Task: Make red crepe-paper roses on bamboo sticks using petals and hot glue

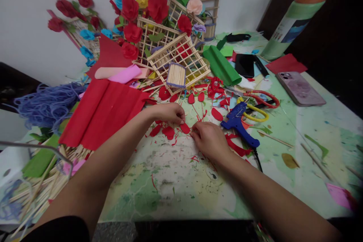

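Observation:
My left hand rests on the table with its fingertips pinched over small red paper petals scattered at the centre. My right hand lies just right of it, fingertips pinched on a red petal between the two hands. More red petals and red paper scraps lie beyond the hands. A blue hot glue gun lies just right of my right hand.
A sheet of red crepe paper lies left, green crepe behind. Stick-frame structures with paper flowers stand at the back. Red and yellow scissors, two phones, blue yarn and loose sticks surround the paint-stained table.

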Demonstrator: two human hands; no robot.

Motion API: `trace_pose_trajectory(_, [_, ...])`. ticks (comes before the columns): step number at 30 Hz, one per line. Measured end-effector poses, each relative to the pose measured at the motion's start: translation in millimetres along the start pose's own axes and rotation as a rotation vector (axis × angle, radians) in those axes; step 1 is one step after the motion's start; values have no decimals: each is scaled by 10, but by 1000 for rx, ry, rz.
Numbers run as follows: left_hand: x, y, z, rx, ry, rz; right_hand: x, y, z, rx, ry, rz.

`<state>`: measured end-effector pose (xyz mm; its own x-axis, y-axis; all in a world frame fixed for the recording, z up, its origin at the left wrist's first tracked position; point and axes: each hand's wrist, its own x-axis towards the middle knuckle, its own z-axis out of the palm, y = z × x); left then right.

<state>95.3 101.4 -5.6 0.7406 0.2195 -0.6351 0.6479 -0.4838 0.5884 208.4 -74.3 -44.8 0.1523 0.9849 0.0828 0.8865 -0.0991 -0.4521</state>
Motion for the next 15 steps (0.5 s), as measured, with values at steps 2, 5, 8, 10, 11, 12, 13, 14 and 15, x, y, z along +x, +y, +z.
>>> trace_pose_trajectory(2, [19, -20, -1, 25, -5, 17, -1, 0, 2, -5, -1, 3])
trace_pose_trajectory(5, [39, -42, 0, 27, -13, 24, -3, 7, 13, -4, 5, 3])
trace_pose_trajectory(8, [41, -39, 3, 4, -16, 6, -5, 19, 25, 8, 13, -3])
trace_pose_trajectory(10, [38, -28, 4, 14, -1, 5, -5, 23, 29, 14, 19, -9])
trace_pose_trajectory(11, [37, -23, 4, 22, 11, 8, -4, 25, 31, 16, 21, -10])
trace_pose_trajectory(12, [37, -17, 4, 36, 27, 14, -3, 25, 32, 18, 21, -10])
trace_pose_trajectory(13, [38, -12, 4, 56, 44, 25, -2, 25, 33, 19, 21, -11])
trace_pose_trajectory(14, [39, -7, 6, 79, 63, 35, -1, 25, 34, 22, 20, -13])
trace_pose_trajectory(15, [40, -2, 9, 99, 78, 43, 0, 24, 35, 25, 19, -14])
